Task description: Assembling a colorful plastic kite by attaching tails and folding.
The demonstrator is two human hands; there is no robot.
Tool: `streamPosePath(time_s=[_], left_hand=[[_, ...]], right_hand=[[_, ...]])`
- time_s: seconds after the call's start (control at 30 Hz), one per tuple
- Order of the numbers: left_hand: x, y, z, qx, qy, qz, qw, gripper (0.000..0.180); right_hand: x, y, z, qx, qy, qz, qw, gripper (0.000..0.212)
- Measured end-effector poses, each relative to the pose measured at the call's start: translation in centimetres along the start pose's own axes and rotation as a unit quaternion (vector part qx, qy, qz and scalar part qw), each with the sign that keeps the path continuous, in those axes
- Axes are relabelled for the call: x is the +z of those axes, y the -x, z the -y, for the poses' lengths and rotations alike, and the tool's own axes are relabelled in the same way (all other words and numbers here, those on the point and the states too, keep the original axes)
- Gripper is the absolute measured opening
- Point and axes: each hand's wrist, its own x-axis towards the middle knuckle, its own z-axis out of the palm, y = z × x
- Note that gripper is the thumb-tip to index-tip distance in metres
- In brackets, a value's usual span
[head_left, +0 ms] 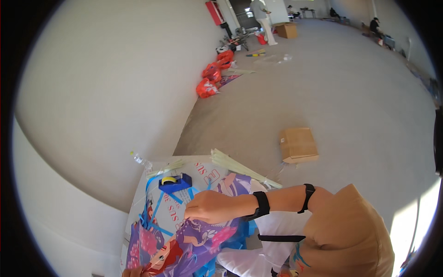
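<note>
A thin purple sheet [190,251] printed with pink flowers and a red-haired cartoon figure spreads over my lap and the board in front of me. My right hand [205,206] is closed in a pinch at the sheet's far edge; its fingertips are partly hidden. At the bottom edge of the view, only part of my left hand [133,272] shows, its fingers closed on the sheet's near left side. Blue ribbon strips [159,203] lie loose on the board beside the sheet. Past my right hand stands a blue tape dispenser [175,184] with a yellow roll.
The white printed board [154,196] carries thin pale sticks [235,166] at its far side. A clear bottle [140,159] is by the wall. Further off are a cardboard box [299,144], red plastic bags [211,74] and a standing person [264,21].
</note>
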Motion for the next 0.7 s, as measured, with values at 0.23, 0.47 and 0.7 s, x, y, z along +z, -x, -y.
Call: streamPosePath(time_s=[0.23,0.47,0.7], left_hand=[[0.2,-0.7,1.9,-0.024,-0.027,-0.014,0.999,0.017],[0.8,-0.7,6.2,-0.087,-0.051,-0.036,0.994,0.013],[2.6,-0.3,8.8,-0.262,0.069,-0.027,0.962,0.013]], right_hand=[[-3.0,1.8,-4.1,0.045,0.065,0.106,0.991,0.009],[-6.7,4.8,-9.6,0.105,0.057,0.102,0.988,0.012],[-8.5,5.7,-12.9,0.229,-0.016,0.135,0.964,0.013]])
